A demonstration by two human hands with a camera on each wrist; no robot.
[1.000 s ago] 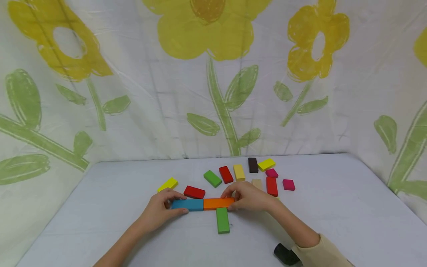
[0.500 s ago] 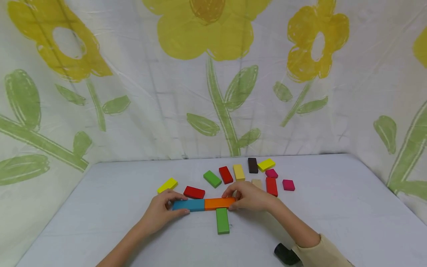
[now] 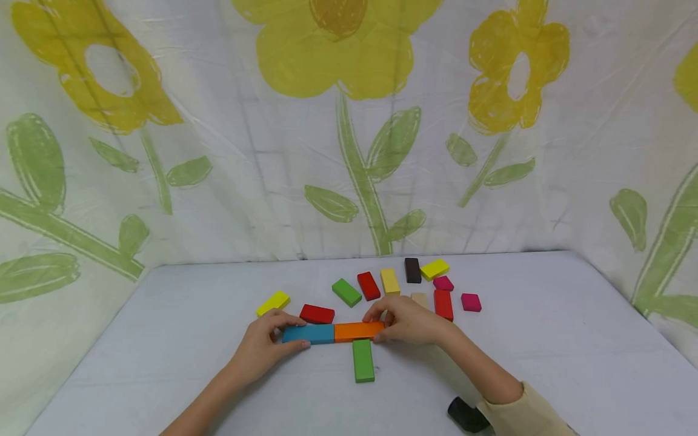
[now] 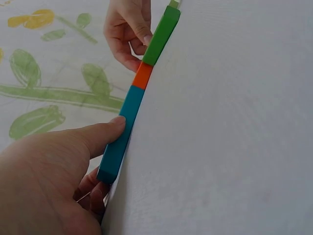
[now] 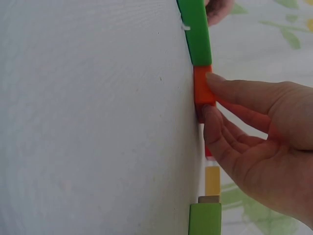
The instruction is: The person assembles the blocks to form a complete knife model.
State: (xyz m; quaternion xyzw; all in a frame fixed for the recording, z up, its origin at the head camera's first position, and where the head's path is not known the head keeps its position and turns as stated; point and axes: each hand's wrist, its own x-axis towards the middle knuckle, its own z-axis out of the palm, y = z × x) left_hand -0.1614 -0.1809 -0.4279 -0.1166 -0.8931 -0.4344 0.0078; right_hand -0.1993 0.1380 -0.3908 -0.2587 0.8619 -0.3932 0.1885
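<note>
A blue block (image 3: pixel 315 334) and an orange block (image 3: pixel 351 332) lie end to end on the table. My left hand (image 3: pixel 264 344) pinches the blue block's left end, its thumb along the near side in the left wrist view. At the other end, my right hand (image 3: pixel 411 321) grips the orange block, with thumb and finger around its right end in the right wrist view. A green block (image 3: pixel 363 361) points toward me from the orange block's near side, its far end right at that edge. Part of the orange block is hidden by my right fingers.
Behind the row lie red (image 3: pixel 317 313), yellow (image 3: pixel 273 302), green (image 3: pixel 346 292) and dark brown (image 3: pixel 412 270) blocks. Pink pieces (image 3: pixel 471 302) sit to the right. A light green block (image 5: pixel 205 219) shows under my right forearm. A black object (image 3: pixel 467 415) is beside my right sleeve.
Both hands and the blue and orange blocks have shifted very slightly to the right along the green block's end. Both grips are the same; the other blocks have stayed put.
</note>
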